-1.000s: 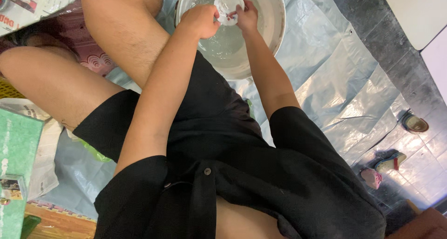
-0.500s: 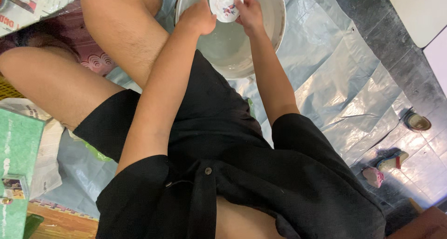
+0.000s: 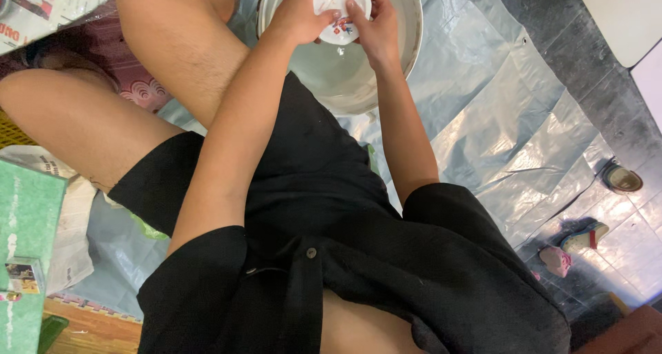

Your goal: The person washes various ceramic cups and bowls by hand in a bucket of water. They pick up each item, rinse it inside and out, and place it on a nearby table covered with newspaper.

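A small white dish (image 3: 340, 9) with a red and blue flower pattern is held between both my hands over a large round metal basin (image 3: 411, 30) of water. My left hand (image 3: 298, 14) grips the dish's left edge, fingers curled over its rim. On the right side, my right hand (image 3: 374, 24) clasps the dish with the thumb on its face. The dish is tilted toward me, its face showing. My bent bare knee (image 3: 176, 30) rises just left of the basin.
A silvery plastic sheet (image 3: 496, 112) covers the floor around the basin. A green box (image 3: 24, 250) and crumpled paper lie at the left. Sandals (image 3: 620, 179) and small shoes (image 3: 572, 247) sit on the tiled floor at the right.
The dish has been turned in my hands from edge-on to showing its patterned face, and both hands have shifted around its rim.
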